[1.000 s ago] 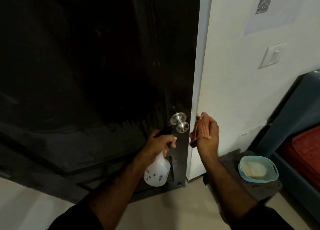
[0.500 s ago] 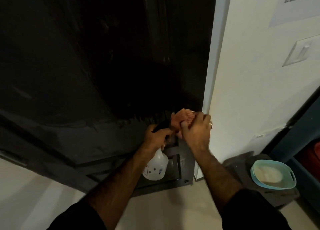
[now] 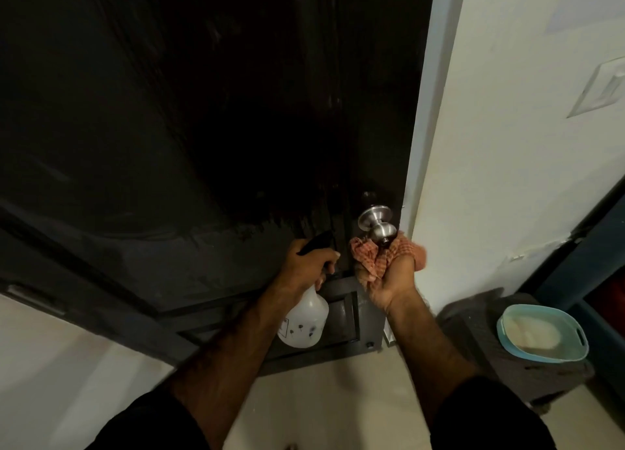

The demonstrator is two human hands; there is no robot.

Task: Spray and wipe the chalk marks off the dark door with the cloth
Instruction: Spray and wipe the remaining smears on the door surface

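Cloth [image 3: 378, 258] sits bunched in the right hand [image 3: 389, 282], just under the knob [image 3: 377, 223]. Left hand [image 3: 309, 263] grips the spray bottle [image 3: 304, 324]. Smeary door [image 3: 209, 246] lies at ten o'clock from the cloth.

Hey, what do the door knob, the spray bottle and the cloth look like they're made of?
The door knob looks like brushed metal: silvery, with soft highlights. The spray bottle, held in the left hand, seems translucent whitish plastic with a black plastic trigger head. The cloth, bunched in the right hand, appears woven fabric, probably cotton, in an orange check.
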